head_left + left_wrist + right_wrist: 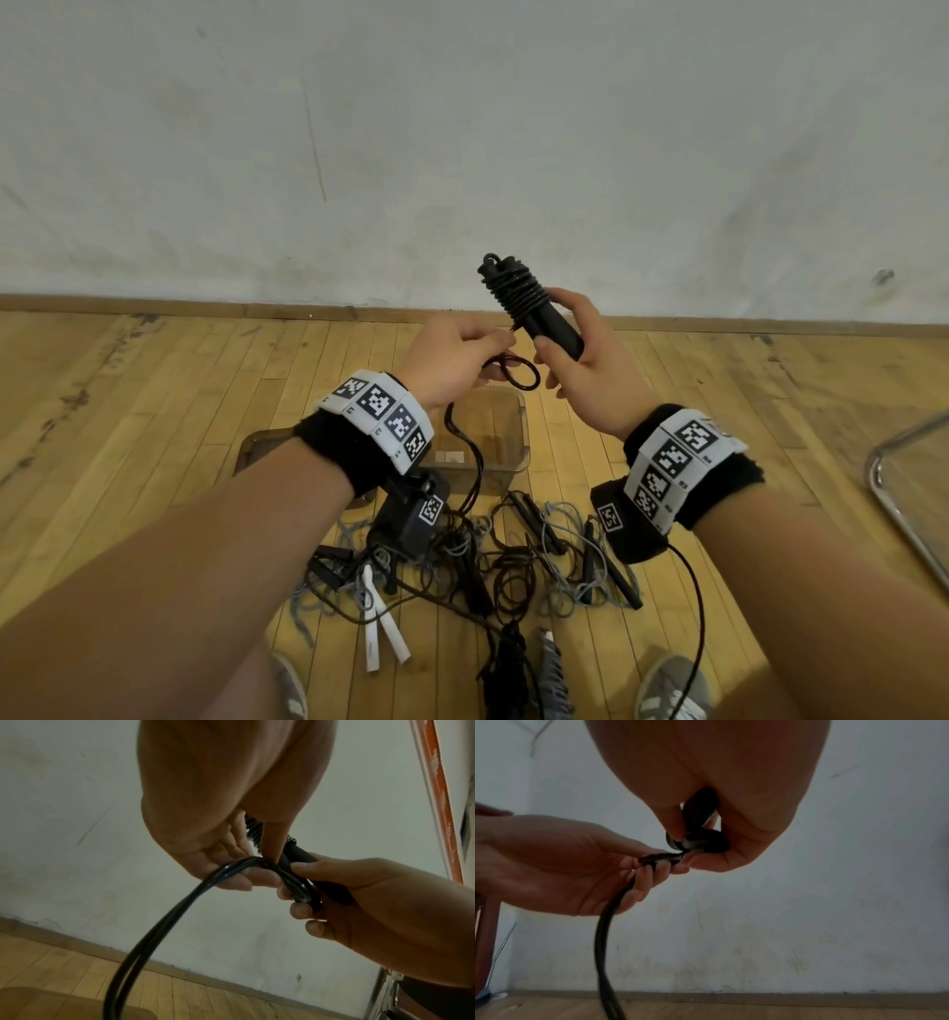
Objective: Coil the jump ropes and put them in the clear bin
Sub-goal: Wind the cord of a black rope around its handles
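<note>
A: Right hand point(585, 354) grips the black jump rope point(534, 311) by its handles, cord wound above the fingers; left hand point(452, 360) pinches the loose cord; fingertips hidden.

B: Below them, the clear bin point(508, 411), partly covered by the left wrist; nearer, tangled ropes point(513, 565), hard to separate.

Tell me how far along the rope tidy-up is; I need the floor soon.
Early. Nothing shows inside the clear bin. In hand: the right hand grips the handles of a black jump rope, its cord partly wound round them, while the left hand pinches the remaining loop. Left: finishing that wrap, binning it, then the tangled pile of ropes on the floor.
</note>
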Demonstrator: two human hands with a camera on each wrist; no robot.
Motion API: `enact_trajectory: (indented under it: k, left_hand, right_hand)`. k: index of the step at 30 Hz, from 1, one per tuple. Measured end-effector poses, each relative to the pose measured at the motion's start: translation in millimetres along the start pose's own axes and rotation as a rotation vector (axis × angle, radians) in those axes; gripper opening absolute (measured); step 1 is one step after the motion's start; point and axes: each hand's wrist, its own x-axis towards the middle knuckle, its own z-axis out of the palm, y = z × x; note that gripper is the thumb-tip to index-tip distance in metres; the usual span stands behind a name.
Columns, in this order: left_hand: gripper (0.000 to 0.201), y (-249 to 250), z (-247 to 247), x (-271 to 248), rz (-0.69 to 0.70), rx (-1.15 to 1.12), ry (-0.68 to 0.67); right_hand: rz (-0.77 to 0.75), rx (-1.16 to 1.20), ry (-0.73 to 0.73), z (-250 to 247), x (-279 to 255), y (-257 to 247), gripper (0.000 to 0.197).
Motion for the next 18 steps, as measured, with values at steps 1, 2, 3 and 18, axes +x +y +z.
enact_trajectory:
  k: [1,2,3,18]
  left_hand:
    - [0.012,0.0,-1.1,-0.4,-0.016,0.021,-0.021]
    - [0.01,-0.3,-2.2,0.2,-0.03,0.041,-0.033]
    - [0.009,-0.6,-3.6,0.9,-0.041,0.067,-0.041]
    - [0.048,-1.3,-9.6,-0.2,0.015,0.083,-0.129]
  right_hand:
    - [-0.012,-0.052,0.007,1.0,-0.6,0.9,0.048]
    - [-0.018,-0.086,0.012,1.8,-1.1,1.2,0.049]
    - [-0.02,-0.103,0.016,2.8,-1.6,0.9,0.048]
    - [0.077,-0.086,0.051,3.1,2.8,0.5,0.041]
